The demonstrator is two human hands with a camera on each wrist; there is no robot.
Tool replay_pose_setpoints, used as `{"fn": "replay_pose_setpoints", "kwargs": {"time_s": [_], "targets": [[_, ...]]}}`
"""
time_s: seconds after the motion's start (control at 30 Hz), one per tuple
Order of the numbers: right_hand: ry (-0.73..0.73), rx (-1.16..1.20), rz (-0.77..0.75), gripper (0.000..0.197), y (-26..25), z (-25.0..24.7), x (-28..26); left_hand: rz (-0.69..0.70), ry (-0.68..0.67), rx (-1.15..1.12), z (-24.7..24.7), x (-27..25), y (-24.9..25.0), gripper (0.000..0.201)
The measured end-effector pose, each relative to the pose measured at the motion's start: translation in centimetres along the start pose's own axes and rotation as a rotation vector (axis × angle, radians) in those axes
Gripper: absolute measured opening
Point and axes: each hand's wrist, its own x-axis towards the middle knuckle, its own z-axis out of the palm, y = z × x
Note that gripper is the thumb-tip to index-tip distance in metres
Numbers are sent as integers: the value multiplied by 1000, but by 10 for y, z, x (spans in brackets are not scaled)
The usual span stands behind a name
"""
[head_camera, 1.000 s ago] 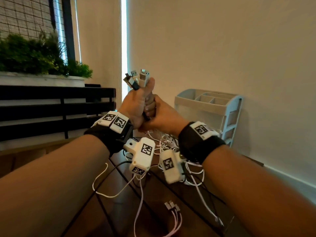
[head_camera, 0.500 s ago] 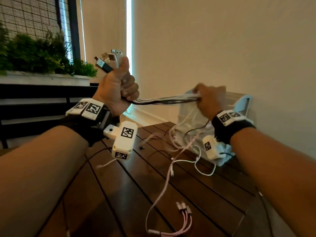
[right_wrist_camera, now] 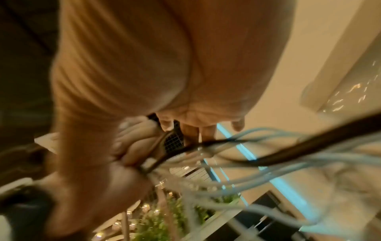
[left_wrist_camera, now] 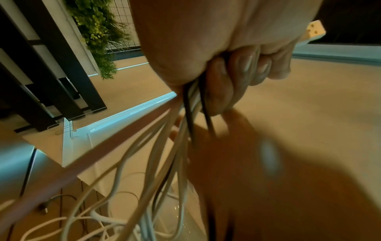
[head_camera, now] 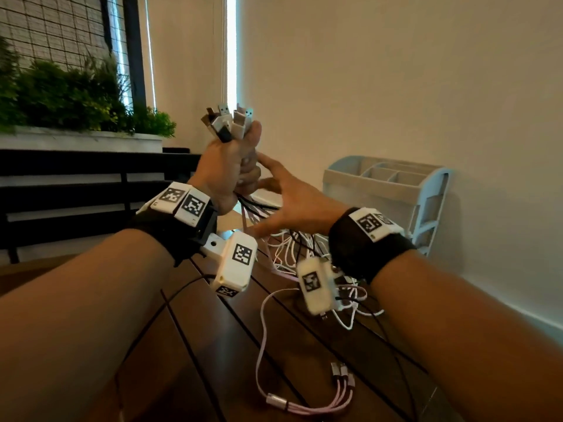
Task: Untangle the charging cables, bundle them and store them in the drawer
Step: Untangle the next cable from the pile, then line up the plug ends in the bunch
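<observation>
mid-untangling: left hand fisted round cables at frame centre, plugs upward; right hand spread, empty, just beside. next: clasp strands below fist, comb downward.

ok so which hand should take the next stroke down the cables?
Right. The left hand grips the cables just below their plugs, so it is anchoring them. The right hand is open, holding nothing, fingers spread right beside the strands under that fist.
</observation>
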Motion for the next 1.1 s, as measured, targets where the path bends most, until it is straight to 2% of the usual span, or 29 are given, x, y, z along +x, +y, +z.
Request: {"fn": "replay_pose_setpoints", "kwargs": {"time_s": [0.07, 0.13, 0.17, 0.27, 0.37, 0.5, 0.63, 0.7, 0.77, 0.87, 0.97, 1.1], "targets": [[80, 275, -45, 79, -11, 16, 12, -7, -54, -32, 5, -2, -2, 54], [98, 237, 11, 30, -11, 25, 15, -62, -89, -100, 5, -3, -3, 55], [74, 166, 56, 17, -7, 29, 13, -97, -106, -129, 3, -3, -3, 55], [-62, -5, 112, 13, 10, 33, 6, -162, -173, -66, -9, -8, -5, 52], [-123, -298, 137, 11, 32, 27, -1, -179, -190, 80, -25, -11, -5, 50], [-82, -538, 176, 14, 60, 8, -10, -233, -40, 243, -50, -13, -8, 49], [-9, -819, 178, 15, 69, -15, -7, -276, 45, 519, -54, -16, -18, 29], [28, -970, 168, 11, 57, -22, 3, -262, 82, 750, -45, -12, -21, 40], [58, -1063, 126, 12, 39, -28, 14, -201, 62, 882, -29, -4, -17, 45], [104, -1106, 63, 12, 13, -32, 24, -152, -53, 960, -6, 2, -8, 43], [143, -965, 70, 12, 0, -28, 27, -157, -126, 964, 11, 0, -8, 29], [151, -823, 73, 10, 10, -16, 32, -240, -81, 1016, 15, 0, -19, 21]]}}
